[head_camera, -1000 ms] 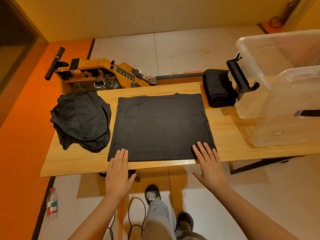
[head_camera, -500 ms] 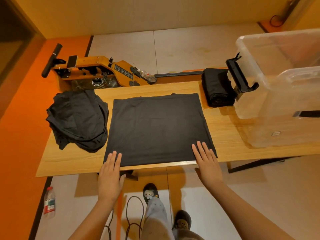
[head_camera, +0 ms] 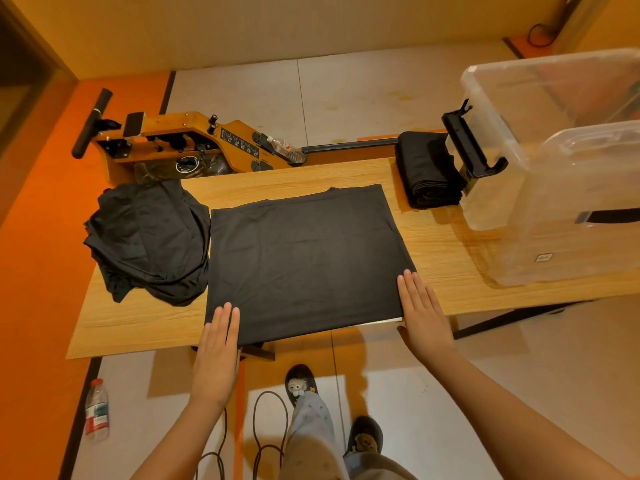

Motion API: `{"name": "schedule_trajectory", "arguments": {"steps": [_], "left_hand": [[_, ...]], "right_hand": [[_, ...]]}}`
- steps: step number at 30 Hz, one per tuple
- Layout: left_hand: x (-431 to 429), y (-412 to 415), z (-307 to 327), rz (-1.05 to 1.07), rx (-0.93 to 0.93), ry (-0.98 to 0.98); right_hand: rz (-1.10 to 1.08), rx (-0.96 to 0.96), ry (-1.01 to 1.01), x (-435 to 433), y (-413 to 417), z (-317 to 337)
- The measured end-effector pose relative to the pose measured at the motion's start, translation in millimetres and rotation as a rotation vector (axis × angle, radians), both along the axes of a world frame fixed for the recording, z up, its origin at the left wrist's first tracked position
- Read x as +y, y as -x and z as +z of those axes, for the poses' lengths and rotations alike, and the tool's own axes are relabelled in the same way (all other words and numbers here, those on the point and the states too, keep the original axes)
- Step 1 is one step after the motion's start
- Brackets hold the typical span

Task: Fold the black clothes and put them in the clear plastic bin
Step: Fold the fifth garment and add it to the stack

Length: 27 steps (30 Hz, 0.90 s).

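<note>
Touching black shirt (head_camera: 304, 261) on wooden table (head_camera: 450, 244): left hand (head_camera: 216, 344), right hand (head_camera: 420, 313), grip wide; tiled floor (head_camera: 346, 98) beyond.

In front of me: matt blk cloth shirt (head_camera: 304, 261), pale wood-grain table (head_camera: 443, 244), clear glossy plastic bin (head_camera: 519, 188) w/ blk plastic latch (head_camera: 474, 147).

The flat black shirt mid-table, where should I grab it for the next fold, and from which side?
Probably its two near corners, from your side of the table. The flat black shirt lies smooth with its near edge at the table's front edge, so fingers can slip under there; the left hand and right hand rest at those corners.
</note>
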State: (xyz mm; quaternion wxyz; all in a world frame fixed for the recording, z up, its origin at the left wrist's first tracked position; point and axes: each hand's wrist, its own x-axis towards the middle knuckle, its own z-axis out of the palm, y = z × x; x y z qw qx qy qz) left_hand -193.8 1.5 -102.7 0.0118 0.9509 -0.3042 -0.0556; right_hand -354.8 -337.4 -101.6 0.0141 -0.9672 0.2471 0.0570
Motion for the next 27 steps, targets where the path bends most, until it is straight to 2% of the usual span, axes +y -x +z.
{"name": "schedule_trajectory", "arguments": {"steps": [5, 10, 15, 19, 23, 27], "left_hand": [[14.3, -1.4, 0.4, 0.014, 0.029, 0.018], [15.3, 0.7, 4.9, 0.019, 0.021, 0.01], [6.2, -4.1, 6.8, 0.024, -0.018, -0.059], [8.5, -6.1, 8.1, 0.027, -0.03, -0.096], [15.1, -7.2, 8.1, 0.024, -0.034, -0.096], [14.1, -8.7, 10.7, 0.024, -0.03, -0.1]], "right_hand": [[-0.01, -0.025, -0.007, -3.3, 10.8, 1.2], [-0.109, -0.048, -0.037, -1.5, 13.0, 7.1], [0.032, 0.032, -0.046, 12.3, -3.7, 14.8], [0.016, 0.004, -0.035, 9.2, -2.7, 7.2], [0.094, -0.032, -0.042, -0.6, 7.8, -0.8], [0.089, -0.045, -0.103, -6.3, 10.2, -0.5]]}}
